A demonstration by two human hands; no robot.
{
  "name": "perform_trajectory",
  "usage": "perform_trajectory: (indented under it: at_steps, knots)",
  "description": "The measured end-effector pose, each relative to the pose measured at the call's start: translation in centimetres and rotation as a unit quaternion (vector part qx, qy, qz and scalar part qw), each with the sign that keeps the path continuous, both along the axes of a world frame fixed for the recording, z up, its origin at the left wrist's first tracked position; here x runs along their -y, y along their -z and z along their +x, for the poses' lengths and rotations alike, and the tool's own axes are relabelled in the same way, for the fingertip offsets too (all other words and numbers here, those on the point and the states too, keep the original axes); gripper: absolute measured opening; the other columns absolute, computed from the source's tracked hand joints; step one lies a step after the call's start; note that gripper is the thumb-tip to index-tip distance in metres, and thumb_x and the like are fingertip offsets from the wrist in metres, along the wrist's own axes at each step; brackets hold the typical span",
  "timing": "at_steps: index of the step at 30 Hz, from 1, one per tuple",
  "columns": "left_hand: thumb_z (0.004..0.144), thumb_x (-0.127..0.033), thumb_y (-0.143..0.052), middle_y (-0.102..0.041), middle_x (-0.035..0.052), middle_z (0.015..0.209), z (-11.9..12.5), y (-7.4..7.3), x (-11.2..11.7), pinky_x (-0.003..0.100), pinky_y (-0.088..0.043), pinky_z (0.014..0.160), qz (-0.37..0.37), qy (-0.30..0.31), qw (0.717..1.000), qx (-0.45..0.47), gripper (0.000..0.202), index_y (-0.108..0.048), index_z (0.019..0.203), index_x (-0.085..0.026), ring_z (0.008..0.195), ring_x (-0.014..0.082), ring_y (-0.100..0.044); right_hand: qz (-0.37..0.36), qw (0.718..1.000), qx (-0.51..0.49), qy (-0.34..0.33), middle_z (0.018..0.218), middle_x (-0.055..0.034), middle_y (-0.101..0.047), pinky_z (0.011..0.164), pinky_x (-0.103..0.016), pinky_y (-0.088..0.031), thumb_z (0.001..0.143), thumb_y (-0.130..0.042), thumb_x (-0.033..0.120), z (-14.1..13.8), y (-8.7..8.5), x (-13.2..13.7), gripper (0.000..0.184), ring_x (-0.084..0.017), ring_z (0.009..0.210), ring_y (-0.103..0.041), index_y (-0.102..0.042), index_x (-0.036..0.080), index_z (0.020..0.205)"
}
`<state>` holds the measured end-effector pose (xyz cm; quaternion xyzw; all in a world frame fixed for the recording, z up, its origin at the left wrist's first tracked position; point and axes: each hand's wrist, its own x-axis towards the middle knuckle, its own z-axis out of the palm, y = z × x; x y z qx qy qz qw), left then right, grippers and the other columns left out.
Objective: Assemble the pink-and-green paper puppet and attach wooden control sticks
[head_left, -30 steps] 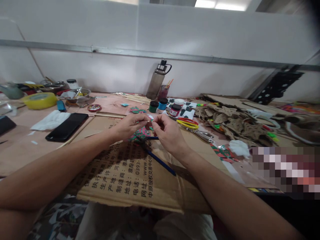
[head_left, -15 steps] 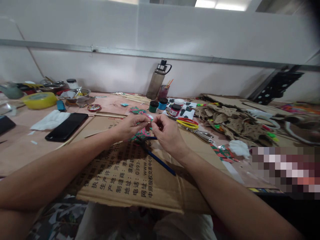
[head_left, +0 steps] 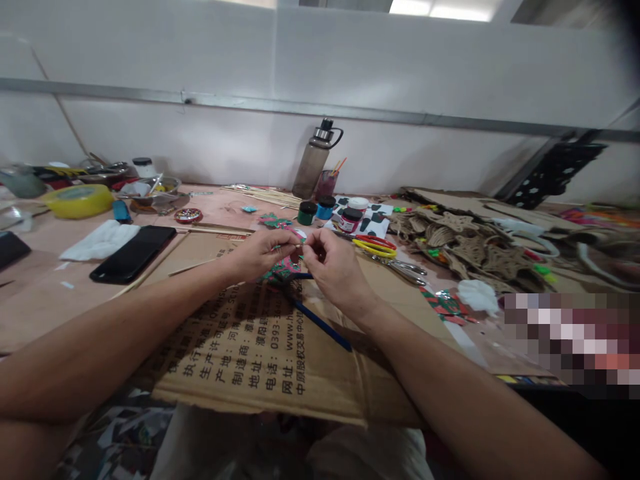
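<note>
My left hand (head_left: 267, 253) and my right hand (head_left: 334, 267) meet fingertip to fingertip over a cardboard sheet (head_left: 330, 380). Both are closed in a pinch around something small and pale, too small to name. Under them lie pink and green patterned pieces (head_left: 281, 268), partly covered by the fingers. A blue-handled tool (head_left: 323, 325), its head hidden beneath the hands, rests on the cardboard beside my right wrist. A thin wooden stick (head_left: 193, 267) lies by my left wrist.
Beyond the hands stand paint jars (head_left: 326, 208) and a water bottle (head_left: 313, 163). Red and yellow scissors (head_left: 375, 245) lie right, near a pile of brown cut-outs (head_left: 465, 247). At left are a phone (head_left: 134, 254), tissue (head_left: 100, 241) and a tape roll (head_left: 79, 201).
</note>
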<state>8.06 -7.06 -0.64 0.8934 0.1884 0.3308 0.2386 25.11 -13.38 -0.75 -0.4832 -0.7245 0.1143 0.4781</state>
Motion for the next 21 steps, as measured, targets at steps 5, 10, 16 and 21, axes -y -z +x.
perform_trajectory:
  at_steps: [5, 10, 16, 21]
  knots:
    - [0.092, -0.026, -0.048, -0.068, 0.0037, 0.085, 0.03, 0.0, -0.02, 0.025, -0.047, 0.077, 0.005, 0.004, 1.0, 0.01, 0.021, -0.065, 0.089, -0.014, 0.08, 0.014, -0.06, 0.003, 1.0, -0.003, -0.002, 0.07, 0.0009, -0.053, 0.059, -0.027, -0.035, 0.08, -0.048, 0.019, -0.01, 0.0, 0.01, 0.004, -0.013, 0.061, -0.045, -0.049, 0.02, 0.076]
    - [0.091, -0.028, -0.049, -0.067, 0.0026, 0.081, 0.07, -0.07, 0.02, 0.024, -0.046, 0.074, 0.013, -0.013, 1.0, -0.004, 0.023, -0.066, 0.086, -0.015, 0.075, 0.0132, -0.058, 0.013, 1.0, 0.014, 0.003, 0.069, 0.0005, -0.053, 0.06, -0.028, -0.035, 0.079, -0.047, 0.018, 0.0, -0.12, 0.06, 0.005, -0.013, 0.061, -0.045, -0.047, 0.021, 0.075]
    - [0.091, -0.029, -0.051, -0.067, 0.0023, 0.078, 0.14, 0.01, 0.07, 0.022, -0.044, 0.068, 0.042, -0.037, 0.998, -0.017, 0.023, -0.068, 0.084, -0.015, 0.072, 0.0128, -0.057, 0.04, 0.999, 0.027, 0.0, 0.07, -0.0003, -0.054, 0.063, -0.028, -0.037, 0.077, -0.046, 0.017, 0.05, 0.21, -0.11, 0.005, -0.014, 0.064, -0.048, -0.046, 0.022, 0.075]
    - [0.092, -0.028, -0.05, -0.064, 0.0007, 0.068, 0.31, 0.03, 0.48, 0.021, -0.039, 0.06, 0.085, -0.072, 0.993, -0.023, 0.026, -0.069, 0.079, -0.015, 0.063, 0.0111, -0.053, 0.04, 0.999, 0.03, 0.015, 0.072, -0.0006, -0.053, 0.062, -0.029, -0.035, 0.079, -0.044, 0.018, 0.01, 0.45, -0.14, 0.005, -0.015, 0.065, -0.046, -0.045, 0.022, 0.076]
